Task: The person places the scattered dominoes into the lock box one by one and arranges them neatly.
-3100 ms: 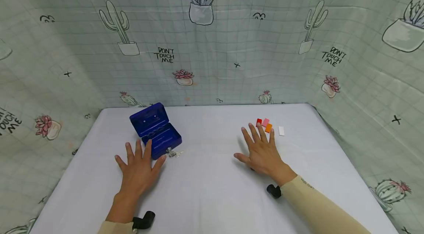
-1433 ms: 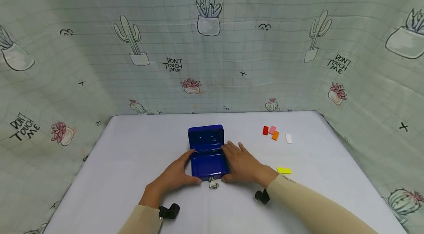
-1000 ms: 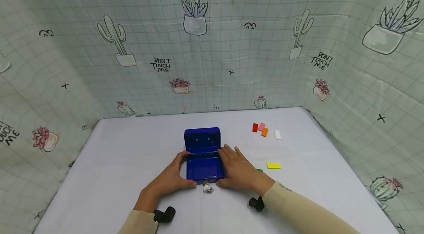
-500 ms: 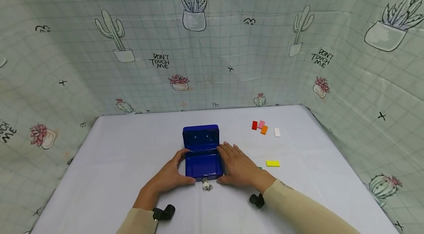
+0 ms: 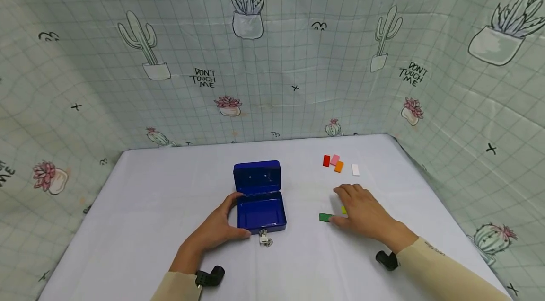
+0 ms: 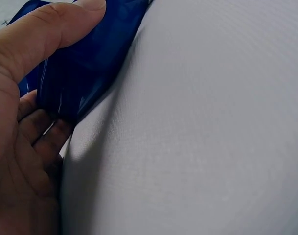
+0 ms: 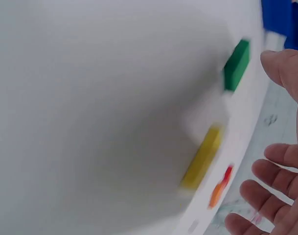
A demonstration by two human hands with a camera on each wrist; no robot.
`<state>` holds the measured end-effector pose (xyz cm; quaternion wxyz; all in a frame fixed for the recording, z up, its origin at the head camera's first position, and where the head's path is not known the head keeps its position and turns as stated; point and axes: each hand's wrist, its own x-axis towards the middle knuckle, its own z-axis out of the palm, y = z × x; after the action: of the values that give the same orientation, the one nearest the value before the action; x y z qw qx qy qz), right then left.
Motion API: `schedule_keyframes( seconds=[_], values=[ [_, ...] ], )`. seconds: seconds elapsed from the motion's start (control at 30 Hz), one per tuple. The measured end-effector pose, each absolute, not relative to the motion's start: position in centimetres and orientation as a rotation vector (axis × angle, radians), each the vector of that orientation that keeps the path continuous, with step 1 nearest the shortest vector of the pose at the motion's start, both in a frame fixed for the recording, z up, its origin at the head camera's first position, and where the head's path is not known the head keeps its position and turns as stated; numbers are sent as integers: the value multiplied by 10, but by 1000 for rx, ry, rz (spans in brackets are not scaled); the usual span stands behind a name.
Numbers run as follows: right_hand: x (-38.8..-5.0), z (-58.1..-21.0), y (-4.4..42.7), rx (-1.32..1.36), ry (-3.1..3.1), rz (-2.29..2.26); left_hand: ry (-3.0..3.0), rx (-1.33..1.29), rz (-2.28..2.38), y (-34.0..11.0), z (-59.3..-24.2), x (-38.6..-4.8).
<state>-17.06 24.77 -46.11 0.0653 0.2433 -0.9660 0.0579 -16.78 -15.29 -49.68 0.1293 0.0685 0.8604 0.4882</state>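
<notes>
A small blue metal cash box (image 5: 261,211) stands on the table with its lid (image 5: 257,178) raised at the back. My left hand (image 5: 213,231) grips the box's left side, thumb at the front corner and fingers towards the hinge. At the front hangs a silver padlock (image 5: 263,236) with what look like keys. My right hand (image 5: 367,215) is held above the table right of the box, fingers loosely bent. Near its thumb lies a green block (image 5: 325,217), and under it a partly covered yellow block (image 5: 344,209). In the right wrist view the green block (image 7: 237,66) and yellow block (image 7: 202,156) are apart from the hand.
Farther back on the white table (image 5: 170,187) lie a red block (image 5: 326,160), a pink block (image 5: 335,159), an orange block (image 5: 338,167) and a white block (image 5: 355,169). A patterned cloth (image 5: 281,64) hangs behind and at the sides.
The box has come from the left to the middle and been turned square. My right hand has since left its right side and moved right, over the blocks. My left hand stays on the box.
</notes>
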Motion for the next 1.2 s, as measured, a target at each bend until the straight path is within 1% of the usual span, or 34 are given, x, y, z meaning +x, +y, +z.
schedule_keyframes(
  seconds=[0.1, 0.2, 0.37, 0.47, 0.6, 0.83, 1.0, 1.2],
  values=[
    [-167, -462, 259, 726, -2882, 107, 2501, 189, 1421, -154, -496, -167],
    [-166, -465, 259, 797, -2854, 104, 2512, 196, 1414, -154, -494, -168],
    [-172, -472, 245, 975, -2779, 139, 2522, 196, 1398, -152, -494, -170],
    [-179, -474, 235, 1018, -2743, 139, 2525, 162, 1386, -152, -495, -169],
    [-184, -473, 228, 951, -2720, 123, 2523, 159, 1382, -153, -495, -167],
    [-180, -471, 227, 812, -2758, 102, 2517, 174, 1403, -154, -494, -167],
    [-178, -476, 228, 821, -2806, 47, 2504, 185, 1412, -153, -496, -168],
    [-185, -479, 227, 861, -2795, 45, 2508, 184, 1415, -154, -496, -169]
  ],
)
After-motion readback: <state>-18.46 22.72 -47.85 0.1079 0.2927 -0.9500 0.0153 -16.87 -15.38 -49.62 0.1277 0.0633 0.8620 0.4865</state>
